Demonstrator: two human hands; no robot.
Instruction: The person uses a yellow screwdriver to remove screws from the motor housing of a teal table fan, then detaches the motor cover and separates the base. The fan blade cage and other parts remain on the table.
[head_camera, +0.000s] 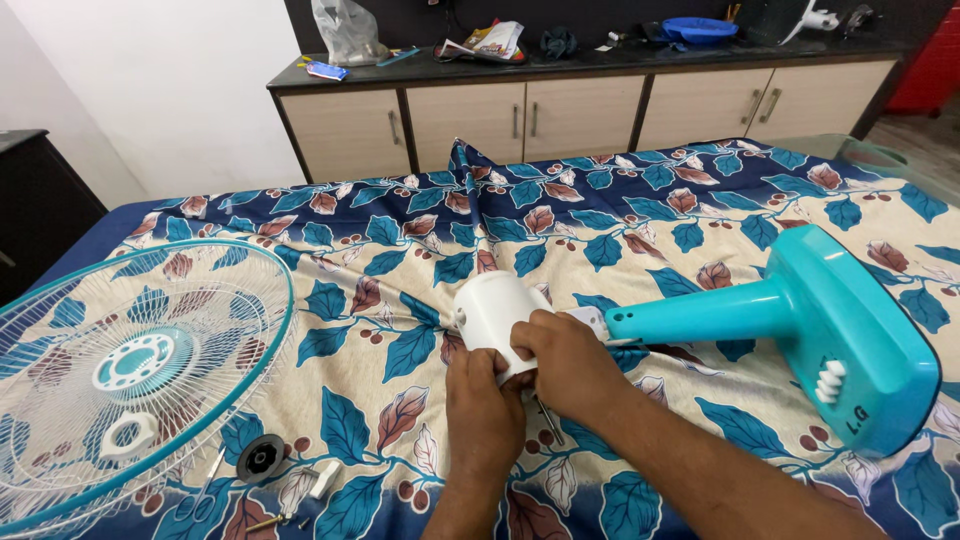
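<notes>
Home room: floral bedsheet (620, 210) on bed, wood cabinets (560, 120) w/ cluttered dark countertop (600, 58)

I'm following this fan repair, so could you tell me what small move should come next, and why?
Probably steady the white motor housing with the left hand while the right hand works at its rear. Both hands already grip that end, the housing lies loose on the cloth beside the teal stand, and a thin tool shows beneath the right hand.

Plastic fan parts on printed cloth

Glossy white plastic motor housing (492, 310), smooth teal plastic stand (830, 320), thin wire grille (130, 370) at lower left; soft, creased leaf-print cloth (600, 220); matt wood-look cabinet doors (580, 115) along the top.
</notes>
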